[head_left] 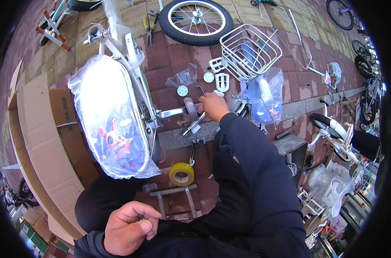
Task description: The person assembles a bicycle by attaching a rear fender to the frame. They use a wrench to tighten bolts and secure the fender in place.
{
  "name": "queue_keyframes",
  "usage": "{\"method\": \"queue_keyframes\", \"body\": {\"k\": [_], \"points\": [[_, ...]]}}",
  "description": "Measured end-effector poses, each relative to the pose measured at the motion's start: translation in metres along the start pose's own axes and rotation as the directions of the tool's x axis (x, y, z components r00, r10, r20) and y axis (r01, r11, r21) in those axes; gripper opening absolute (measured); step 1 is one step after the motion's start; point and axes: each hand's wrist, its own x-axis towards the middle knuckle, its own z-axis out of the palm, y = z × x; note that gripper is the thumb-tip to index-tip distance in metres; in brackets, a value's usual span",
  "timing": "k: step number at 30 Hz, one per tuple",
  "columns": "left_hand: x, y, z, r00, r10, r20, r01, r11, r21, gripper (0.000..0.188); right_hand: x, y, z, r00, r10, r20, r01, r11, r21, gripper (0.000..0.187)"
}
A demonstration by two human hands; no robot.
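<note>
My left hand (131,228) is held close to my body with its fingers curled in. A small bit of something shows between thumb and fingers, too small to name. Reaching forward and down, my right hand (214,106) has its fingers closed among tools on the brick ground; what they grip is hidden. A silvery metal tool (193,124) lies just below those fingers, and a bent hex key (200,89) shows beyond them. To the left stands a partly built white bicycle (137,81) with a plastic-wrapped, cartoon-printed chain guard (118,124). Its crank arm (171,112) points toward my right hand.
White pedals (222,81), a wire basket (251,53), a spoked wheel (196,21) and pliers (150,30) lie ahead. Yellow tape (181,173) sits between my legs. Cardboard (40,142) stands at left; a metal box (290,144) and bike parts (333,189) at right.
</note>
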Motion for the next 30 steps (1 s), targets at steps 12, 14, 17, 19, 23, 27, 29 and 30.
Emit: {"method": "queue_keyframes", "body": {"k": [12,14,17,19,23,27,29,30], "points": [[-0.001,0.012,-0.010,0.990,0.131,-0.049,-0.129,0.990,0.051,0.023,-0.033,0.060,-0.061,0.884,0.031,0.467,-0.086,0.992,0.097,0.034],[-0.001,0.011,-0.011,0.989,0.130,-0.073,-0.126,0.991,0.052,0.023,-0.053,0.062,-0.098,0.875,0.123,0.468,-0.422,0.668,0.613,0.022],[0.001,0.009,-0.009,0.992,0.106,-0.075,-0.102,0.993,0.059,0.022,-0.070,0.047,-0.130,0.929,0.201,0.311,-0.369,0.447,0.815,0.017],[0.003,0.007,-0.007,0.994,0.082,-0.074,-0.077,0.995,0.070,0.022,-0.069,0.031,-0.135,0.957,0.171,0.235,-0.279,0.316,0.907,0.017],[0.006,0.005,-0.004,0.996,0.070,-0.060,-0.064,0.993,0.099,0.020,-0.053,-0.002,-0.125,0.986,0.144,0.085,-0.103,0.123,0.987,0.020],[0.006,0.004,-0.002,0.996,0.060,-0.059,-0.053,0.992,0.111,0.020,-0.038,-0.026,-0.111,0.994,0.090,0.068,-0.072,0.041,0.997,0.020],[0.006,0.005,-0.001,0.997,0.055,-0.061,-0.048,0.992,0.117,0.019,-0.036,-0.030,-0.109,0.993,0.090,0.074,-0.075,0.005,0.997,0.020],[0.006,0.005,0.000,0.997,0.053,-0.061,-0.045,0.991,0.123,0.019,-0.036,-0.031,-0.108,0.993,0.090,0.081,-0.081,0.000,0.997,0.019]]}}
